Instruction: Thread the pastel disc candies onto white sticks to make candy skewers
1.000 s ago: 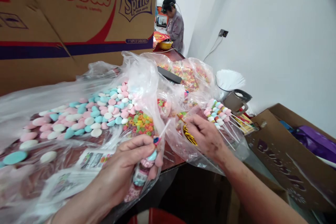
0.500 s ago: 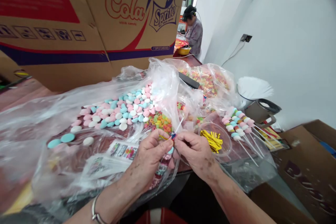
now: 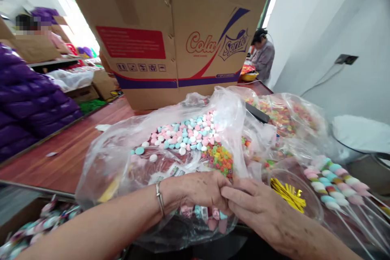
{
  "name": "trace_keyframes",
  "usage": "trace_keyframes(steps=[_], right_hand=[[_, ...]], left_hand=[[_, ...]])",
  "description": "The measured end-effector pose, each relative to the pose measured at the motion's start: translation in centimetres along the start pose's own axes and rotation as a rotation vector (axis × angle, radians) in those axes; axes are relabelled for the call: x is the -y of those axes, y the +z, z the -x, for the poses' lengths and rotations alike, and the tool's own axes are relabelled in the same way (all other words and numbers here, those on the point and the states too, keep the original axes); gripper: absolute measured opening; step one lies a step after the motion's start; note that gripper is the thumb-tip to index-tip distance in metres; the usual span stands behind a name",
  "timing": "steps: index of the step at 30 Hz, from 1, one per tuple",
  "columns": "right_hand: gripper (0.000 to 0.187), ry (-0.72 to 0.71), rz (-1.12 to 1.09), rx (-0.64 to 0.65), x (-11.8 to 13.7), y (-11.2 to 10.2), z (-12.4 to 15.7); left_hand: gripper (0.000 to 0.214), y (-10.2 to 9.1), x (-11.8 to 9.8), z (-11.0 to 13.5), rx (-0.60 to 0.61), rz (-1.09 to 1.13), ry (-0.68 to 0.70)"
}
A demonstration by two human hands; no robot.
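Observation:
My left hand [image 3: 198, 190] is closed around the top of a wrapped candy stick [image 3: 203, 213], whose pink, blue and white pieces hang below my fingers. My right hand [image 3: 258, 207] meets it from the right, fingertips pinched against the same spot; what sits between the fingertips is hidden. Both hands are over the table's near edge, in front of a clear plastic bag [image 3: 122, 158] spread with pastel candy discs [image 3: 183, 138] and coloured ring candies [image 3: 219, 159]. A clear cup [image 3: 313, 207] of gold twist ties [image 3: 288, 195] stands just right of my right hand.
Finished candy skewers [image 3: 335, 178] lie at the right. A large Cola/Sprite carton [image 3: 183, 36] stands behind the bags. More bagged candy [image 3: 283, 113] lies at the back right. A box of wrapped sticks [image 3: 45, 219] sits at the lower left, purple bags [image 3: 24, 109] farther left. Another person [image 3: 262, 55] works far back.
My right hand came from the twist-tie cup to my left hand, and both now pinch together at the stick's top. The view has swung left and down.

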State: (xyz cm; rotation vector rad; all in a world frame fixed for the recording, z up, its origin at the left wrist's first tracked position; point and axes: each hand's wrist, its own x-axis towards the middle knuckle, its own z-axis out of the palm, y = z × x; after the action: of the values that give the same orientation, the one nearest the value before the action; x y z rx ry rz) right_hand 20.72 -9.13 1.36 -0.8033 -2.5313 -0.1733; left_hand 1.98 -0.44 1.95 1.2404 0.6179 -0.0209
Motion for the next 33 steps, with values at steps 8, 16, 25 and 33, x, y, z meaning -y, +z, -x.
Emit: trace_keyframes(steps=[8,16,25,33], right_hand=[[0.02,-0.038,-0.262,0.175,0.4,0.4,-0.5],[0.021,0.308,0.031,0.055,1.6,3.5,1.0],[0.02,0.888,0.026,-0.553,-0.3,2.9,-3.8],[0.023,0.88,-0.537,-0.596,3.6,3.1,-5.8]], left_hand=[[0.026,-0.8,0.4,-0.2,0.359,-0.084,-0.203],[0.015,0.4,1.8,-0.1,-0.137,-0.512,0.103],[0.012,3.6,2.6,-0.3,-1.044,-0.86,0.954],[0.059,1.5,-0.8,3.5,-0.567,0.346,0.762]])
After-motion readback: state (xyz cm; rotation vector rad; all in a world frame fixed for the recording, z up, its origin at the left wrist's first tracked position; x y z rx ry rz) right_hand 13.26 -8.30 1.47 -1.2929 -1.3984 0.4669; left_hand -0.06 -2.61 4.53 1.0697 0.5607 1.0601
